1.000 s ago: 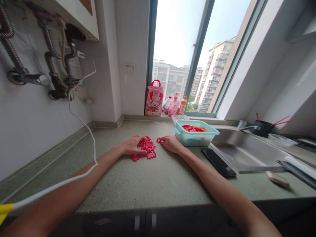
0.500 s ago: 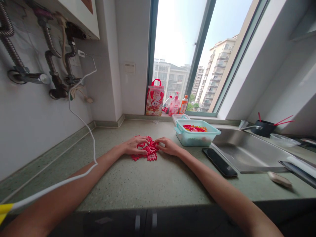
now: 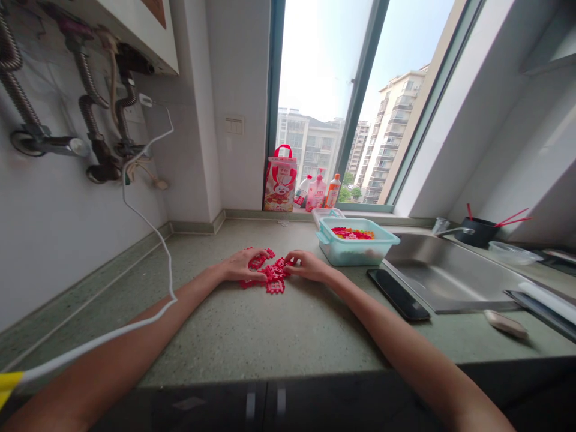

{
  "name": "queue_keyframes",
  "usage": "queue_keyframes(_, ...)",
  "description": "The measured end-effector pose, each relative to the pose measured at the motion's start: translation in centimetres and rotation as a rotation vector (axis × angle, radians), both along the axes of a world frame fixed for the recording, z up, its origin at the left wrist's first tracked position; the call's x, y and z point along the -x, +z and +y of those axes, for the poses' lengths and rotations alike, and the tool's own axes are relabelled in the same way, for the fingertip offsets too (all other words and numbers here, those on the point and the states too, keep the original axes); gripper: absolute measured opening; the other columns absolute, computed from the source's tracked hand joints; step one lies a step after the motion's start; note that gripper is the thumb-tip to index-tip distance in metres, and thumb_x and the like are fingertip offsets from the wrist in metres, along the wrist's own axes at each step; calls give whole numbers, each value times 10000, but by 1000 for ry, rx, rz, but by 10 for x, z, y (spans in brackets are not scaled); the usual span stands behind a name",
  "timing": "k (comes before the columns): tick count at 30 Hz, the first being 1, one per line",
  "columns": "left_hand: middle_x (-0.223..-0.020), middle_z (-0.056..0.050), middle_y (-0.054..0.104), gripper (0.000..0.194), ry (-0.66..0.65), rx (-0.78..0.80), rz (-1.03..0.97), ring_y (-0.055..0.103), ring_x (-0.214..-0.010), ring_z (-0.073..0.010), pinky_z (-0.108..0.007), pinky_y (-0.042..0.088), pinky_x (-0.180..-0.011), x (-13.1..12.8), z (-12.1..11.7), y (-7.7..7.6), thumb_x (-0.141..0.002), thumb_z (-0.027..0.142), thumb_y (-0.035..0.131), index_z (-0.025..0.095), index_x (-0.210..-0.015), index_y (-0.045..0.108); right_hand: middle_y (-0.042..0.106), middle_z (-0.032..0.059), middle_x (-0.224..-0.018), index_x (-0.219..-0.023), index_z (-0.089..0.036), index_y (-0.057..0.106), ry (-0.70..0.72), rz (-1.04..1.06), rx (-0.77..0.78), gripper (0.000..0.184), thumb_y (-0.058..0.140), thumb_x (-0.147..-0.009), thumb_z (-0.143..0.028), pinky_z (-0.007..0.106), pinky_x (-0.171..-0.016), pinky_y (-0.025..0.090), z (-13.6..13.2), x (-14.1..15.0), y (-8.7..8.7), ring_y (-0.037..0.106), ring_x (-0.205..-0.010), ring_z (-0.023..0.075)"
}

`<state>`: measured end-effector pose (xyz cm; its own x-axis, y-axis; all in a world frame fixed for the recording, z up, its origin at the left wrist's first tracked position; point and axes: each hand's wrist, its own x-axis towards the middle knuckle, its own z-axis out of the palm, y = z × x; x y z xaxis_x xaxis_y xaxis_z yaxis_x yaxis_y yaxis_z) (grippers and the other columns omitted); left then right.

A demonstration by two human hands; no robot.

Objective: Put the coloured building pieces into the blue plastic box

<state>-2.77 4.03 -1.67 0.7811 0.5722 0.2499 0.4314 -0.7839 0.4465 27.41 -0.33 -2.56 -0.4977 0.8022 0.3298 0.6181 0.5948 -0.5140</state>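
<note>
Several red plastic building pieces (image 3: 276, 277) with notched edges lie in a loose pile on the counter, between my hands. My left hand (image 3: 243, 266) rests at the pile's left side, thumb and fingers spread apart around some pieces. It covers part of them. On the right side, my right hand (image 3: 308, 266) has its thumb and fingers bent together at the edge of a red piece, which it pinches. The fingertips partly hide that piece.
A light-blue plastic box (image 3: 355, 246) of colourful pieces stands at the back right, beside the sink (image 3: 450, 276). A black phone (image 3: 398, 294) lies in front of it. A white cable (image 3: 171, 270) hangs across my left forearm. Bottles (image 3: 317, 193) and a bag (image 3: 280, 184) line the windowsill.
The fingers of my left hand have drawn back a little to the left, and a gap has opened among the upper red pieces. My right hand stays at the pile's right edge.
</note>
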Motion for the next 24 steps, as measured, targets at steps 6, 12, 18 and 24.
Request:
queue_keyframes(6, -1390, -91, 697, 475, -22, 39, -46, 583, -1373, -296, -402, 431, -1171, 13, 13, -2, -802, 623, 812, 248, -1093, 807, 724, 76, -1011, -1070, -198, 787, 50, -53, 4, 214, 618, -982, -296, 295, -801, 539, -4, -8, 6, 675, -829, 175)
queue_keyframes(12, -1541, -91, 590, 364, -82, -46, 48, 489, -1475, -320, -495, 343, -1252, 13, 15, 4, -936, 451, 712, 298, -1257, 791, 641, 122, -1410, -1063, -215, 763, 119, -62, -118, 278, 731, -799, -134, 417, -1126, 466, -12, -5, 7, 636, -1275, 277)
queue_keyframes(18, -1482, -46, 649, 400, -38, -96, 37, 534, -1440, -255, -424, 359, -1248, 9, 13, -6, -997, 309, 583, 303, -1377, 710, 770, 44, -1110, -1021, -215, 749, 165, -49, -59, 245, 748, -784, -152, 352, -986, 524, -15, 3, 7, 702, -1061, 238)
queue_keyframes(24, -1407, -65, 698, 438, 35, -79, 12, 659, -1262, -226, -347, 463, -1125, 9, 14, -11, -1016, 344, 524, 247, -1430, 631, 763, 39, -1014, -1029, -223, 751, 106, -107, -156, 218, 777, -813, -215, 300, -852, 518, -23, 8, 16, 685, -894, 193)
